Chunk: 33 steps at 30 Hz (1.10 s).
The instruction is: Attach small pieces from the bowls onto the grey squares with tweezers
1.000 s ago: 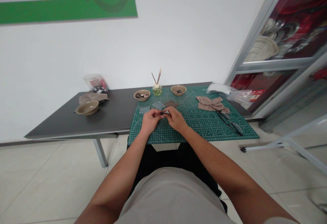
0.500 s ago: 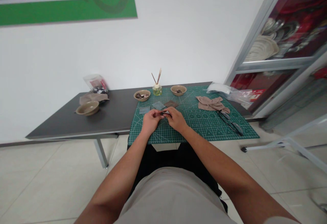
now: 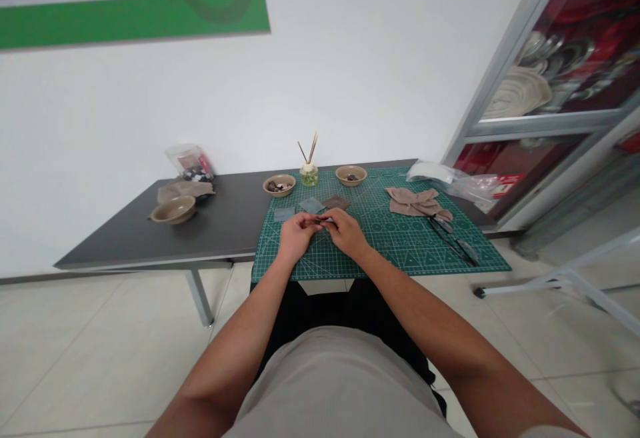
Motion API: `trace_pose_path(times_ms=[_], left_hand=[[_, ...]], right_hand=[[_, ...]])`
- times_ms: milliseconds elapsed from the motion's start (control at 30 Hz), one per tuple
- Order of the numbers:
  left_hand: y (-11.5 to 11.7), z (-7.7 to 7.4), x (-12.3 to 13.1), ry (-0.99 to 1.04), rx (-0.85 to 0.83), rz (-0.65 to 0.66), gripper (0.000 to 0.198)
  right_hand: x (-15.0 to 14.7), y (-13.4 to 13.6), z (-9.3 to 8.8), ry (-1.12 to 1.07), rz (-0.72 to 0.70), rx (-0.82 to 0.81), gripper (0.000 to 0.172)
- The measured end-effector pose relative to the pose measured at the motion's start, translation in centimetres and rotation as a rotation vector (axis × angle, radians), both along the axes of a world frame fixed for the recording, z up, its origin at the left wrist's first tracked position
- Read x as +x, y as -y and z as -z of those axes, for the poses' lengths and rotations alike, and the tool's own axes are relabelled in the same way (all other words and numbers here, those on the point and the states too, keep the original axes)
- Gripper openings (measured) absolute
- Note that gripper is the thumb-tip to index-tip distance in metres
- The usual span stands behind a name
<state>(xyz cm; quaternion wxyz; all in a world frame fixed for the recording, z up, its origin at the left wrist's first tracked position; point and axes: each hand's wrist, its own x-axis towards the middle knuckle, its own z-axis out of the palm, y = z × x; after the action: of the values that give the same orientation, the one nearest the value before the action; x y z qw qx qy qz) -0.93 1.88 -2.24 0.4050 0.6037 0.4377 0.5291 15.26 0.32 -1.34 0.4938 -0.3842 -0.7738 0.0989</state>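
My left hand (image 3: 296,235) and my right hand (image 3: 346,233) meet above the near part of the green cutting mat (image 3: 385,245). Both are closed, their fingertips pinching a small, thin dark-grey piece (image 3: 324,220) between them. Fingers cover most of it, so its kind is unclear. Just beyond the hands lie a grey-blue square (image 3: 284,214), a second grey-blue square (image 3: 311,205) and a brown square (image 3: 337,203), flat on the mat. Farther back are a bowl of dark and pale bits (image 3: 279,186) and a bowl with a few dark bits (image 3: 351,176).
A reed diffuser (image 3: 309,175) stands between those bowls. On the right are a crumpled brown cloth (image 3: 415,203), eyeglasses (image 3: 454,241) and a clear plastic bag (image 3: 463,183). Another bowl (image 3: 173,211) and a plastic container (image 3: 190,161) sit on the dark table (image 3: 220,228) at left.
The view has shifted very slightly. Both hands keep their pinch at nearly the same spot; the small dark piece now looks a little flatter between the fingertips.
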Motion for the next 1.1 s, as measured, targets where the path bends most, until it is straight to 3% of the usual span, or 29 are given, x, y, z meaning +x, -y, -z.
trace_pose_path(times_ms=[400, 633, 1100], left_hand=[[-0.09, -0.05, -0.02, -0.017, -0.011, -0.002, 0.02], [-0.05, -0.39, 0.15, -0.017, -0.063, -0.017, 0.023], [0.2, -0.58, 0.28, -0.02, -0.036, -0.007, 0.021]], right_hand=[[0.03, -0.08, -0.07, -0.004, -0.068, 0.022, 0.013], [0.12, -0.13, -0.22, -0.056, 0.009, -0.083, 0.006], [0.19, -0.28, -0.05, -0.109, 0.052, -0.126, 0.012]])
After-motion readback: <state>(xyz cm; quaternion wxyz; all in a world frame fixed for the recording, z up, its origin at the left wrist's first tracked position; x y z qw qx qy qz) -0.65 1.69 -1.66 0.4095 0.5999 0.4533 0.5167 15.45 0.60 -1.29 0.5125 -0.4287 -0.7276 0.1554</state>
